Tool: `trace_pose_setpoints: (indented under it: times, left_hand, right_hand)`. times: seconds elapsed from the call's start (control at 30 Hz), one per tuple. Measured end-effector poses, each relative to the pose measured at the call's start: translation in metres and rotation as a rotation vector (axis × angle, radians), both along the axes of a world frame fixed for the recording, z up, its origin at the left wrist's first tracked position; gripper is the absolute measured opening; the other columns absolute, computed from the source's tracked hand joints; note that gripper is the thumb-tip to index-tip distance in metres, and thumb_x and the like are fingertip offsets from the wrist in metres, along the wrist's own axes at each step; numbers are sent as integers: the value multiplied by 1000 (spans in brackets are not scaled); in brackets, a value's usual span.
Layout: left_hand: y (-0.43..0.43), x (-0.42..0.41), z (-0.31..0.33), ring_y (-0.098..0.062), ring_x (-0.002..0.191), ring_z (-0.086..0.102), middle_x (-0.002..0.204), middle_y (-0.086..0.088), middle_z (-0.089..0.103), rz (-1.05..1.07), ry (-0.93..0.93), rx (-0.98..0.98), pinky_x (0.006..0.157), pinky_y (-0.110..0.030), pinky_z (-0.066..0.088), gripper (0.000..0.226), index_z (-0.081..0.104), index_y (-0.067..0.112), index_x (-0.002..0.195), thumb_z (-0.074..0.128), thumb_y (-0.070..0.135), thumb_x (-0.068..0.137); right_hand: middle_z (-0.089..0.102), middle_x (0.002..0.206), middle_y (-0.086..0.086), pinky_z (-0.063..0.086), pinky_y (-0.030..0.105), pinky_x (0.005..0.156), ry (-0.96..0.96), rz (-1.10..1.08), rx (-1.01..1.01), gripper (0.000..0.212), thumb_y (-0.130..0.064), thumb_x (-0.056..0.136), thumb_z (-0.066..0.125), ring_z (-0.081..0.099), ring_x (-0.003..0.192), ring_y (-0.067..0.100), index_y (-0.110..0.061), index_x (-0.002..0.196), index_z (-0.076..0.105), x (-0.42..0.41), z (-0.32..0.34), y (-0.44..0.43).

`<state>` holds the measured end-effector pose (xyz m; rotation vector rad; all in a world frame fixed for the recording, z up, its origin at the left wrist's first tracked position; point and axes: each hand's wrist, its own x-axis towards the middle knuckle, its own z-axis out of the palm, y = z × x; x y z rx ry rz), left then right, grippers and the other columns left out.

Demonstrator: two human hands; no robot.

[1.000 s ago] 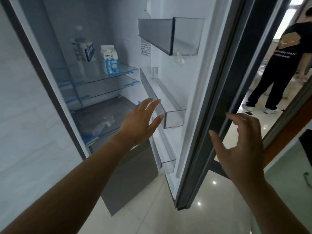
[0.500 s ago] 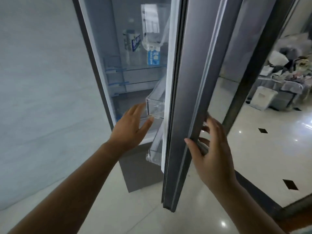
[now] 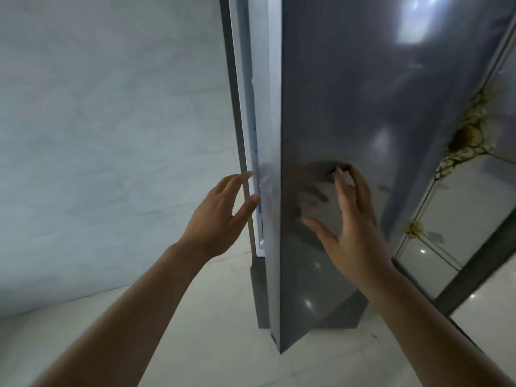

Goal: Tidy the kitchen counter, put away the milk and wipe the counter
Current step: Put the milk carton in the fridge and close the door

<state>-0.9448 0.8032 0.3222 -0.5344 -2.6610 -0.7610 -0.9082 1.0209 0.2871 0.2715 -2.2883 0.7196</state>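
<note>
The grey fridge door [image 3: 363,107] stands almost closed, with only a narrow white gap [image 3: 258,135] left along its left edge. My right hand [image 3: 351,216] lies spread on the door's glossy front, fingertips touching it. My left hand [image 3: 223,210] hovers open beside the gap, its fingers near the fridge frame [image 3: 233,93] and holding nothing. The milk carton and the shelves are hidden behind the door.
A pale marble-look wall [image 3: 111,135] fills the left side. Light glossy floor tiles [image 3: 217,344] lie below. To the right a dark door frame [image 3: 474,275] borders a tiled room with gold-lined floor.
The fridge door has swung from wide open to nearly closed. My right hand moved from its edge onto its front. The carton and shelves went out of sight.
</note>
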Motion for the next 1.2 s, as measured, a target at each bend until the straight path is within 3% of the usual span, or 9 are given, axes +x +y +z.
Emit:
trace_pose_setpoints:
  times: [0.17, 0.3, 0.43, 0.53, 0.67, 0.8, 0.93, 1.13, 1.2]
  left_hand:
    - [-1, -51, 7, -11, 120, 49, 135, 7, 50, -45, 0, 192, 95, -23, 41, 57, 44, 27, 133, 23, 59, 90]
    - [-8, -91, 8, 0, 110, 52, 120, 18, 54, -91, 27, 360, 90, -11, 41, 49, 50, 32, 124, 21, 54, 92]
    - [-16, -127, 4, -7, 113, 54, 126, 9, 57, -108, 87, 412, 93, -31, 49, 61, 50, 26, 127, 20, 63, 89]
    - [-19, -148, 7, -8, 112, 54, 131, 7, 53, -61, 107, 438, 88, -22, 48, 73, 45, 24, 133, 25, 73, 82]
    - [-14, -165, 13, 9, 98, 54, 124, 15, 50, 39, 79, 516, 73, -4, 45, 41, 40, 43, 121, 38, 61, 84]
    - [-7, -183, 14, -1, 98, 55, 125, 13, 49, 136, 73, 448, 80, -15, 49, 53, 41, 28, 131, 51, 42, 81]
    - [2, -196, 8, -6, 112, 52, 138, 7, 46, 166, 24, 425, 92, -29, 50, 67, 29, 30, 140, 63, 17, 84]
    - [13, -211, 1, 2, 96, 53, 121, 14, 48, 291, 96, 429, 80, -13, 46, 69, 33, 31, 136, 70, 17, 80]
    - [15, -213, -1, 0, 96, 53, 120, 14, 49, 329, 114, 411, 78, -14, 46, 70, 32, 31, 136, 71, 18, 79]
  right_hand:
    - [20, 152, 20, 31, 40, 107, 100, -54, 9, 79, -44, 81, 61, 27, 137, 36, -7, 143, 28, -62, 7, -3]
    - [20, 151, 20, 17, 25, 111, 177, -61, 31, 81, -41, 79, 68, 24, 138, 37, -6, 142, 32, -110, 17, -5]
    - [16, 151, 15, 20, 38, 115, 244, -79, 100, 85, -49, 76, 70, 21, 139, 35, -10, 142, 34, -144, 17, -4]
    - [14, 151, 14, 27, 52, 110, 244, -93, 124, 85, -54, 77, 66, 20, 139, 35, -15, 143, 30, -165, 14, -8]
    - [10, 152, 15, 24, 55, 110, 220, -126, 154, 81, -52, 79, 64, 15, 140, 34, -17, 144, 30, -189, 12, -13]
    - [7, 153, 11, 23, 52, 110, 181, -106, 186, 77, -46, 78, 67, 7, 142, 32, -20, 143, 34, -215, 10, -14]
    - [5, 155, 9, 18, 46, 110, 128, -99, 226, 81, -45, 78, 67, 0, 143, 29, -22, 145, 29, -241, 7, -12]
    - [9, 154, 11, 19, 42, 109, 193, -89, 266, 80, -35, 77, 71, 9, 141, 33, -26, 144, 30, -257, 0, -4]
    - [10, 153, 11, 19, 42, 107, 213, -66, 270, 78, -33, 77, 71, 11, 140, 34, -25, 144, 31, -259, -1, -2]
